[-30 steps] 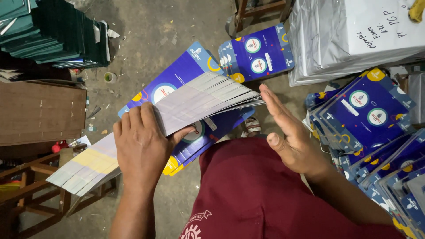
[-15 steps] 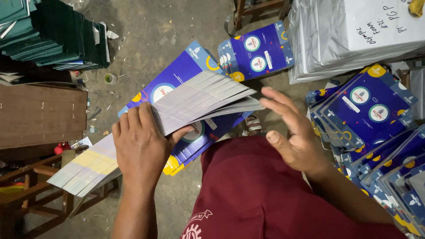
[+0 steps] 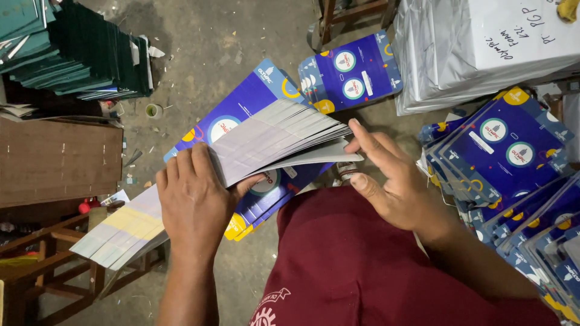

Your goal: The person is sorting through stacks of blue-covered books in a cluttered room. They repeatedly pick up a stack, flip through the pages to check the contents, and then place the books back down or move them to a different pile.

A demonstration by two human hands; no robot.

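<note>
R hand (image 3: 396, 190) moved onto card stack (image 3: 266, 142), fingers apart | L hand (image 3: 193, 202) clamps stack | concrete floor (image 3: 211, 42)

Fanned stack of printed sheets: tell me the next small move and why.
Probably press the right hand flat against the fanned sheet edges to square them. The left hand clamps the stack's middle, the edges splay unevenly, and the right fingers already touch them.

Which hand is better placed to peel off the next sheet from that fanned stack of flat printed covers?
Probably the right hand: its fingers already touch the loose fanned edge of the stack of covers. The left hand is wrapped around the stack's middle, holding it up, so it looks occupied.
</note>
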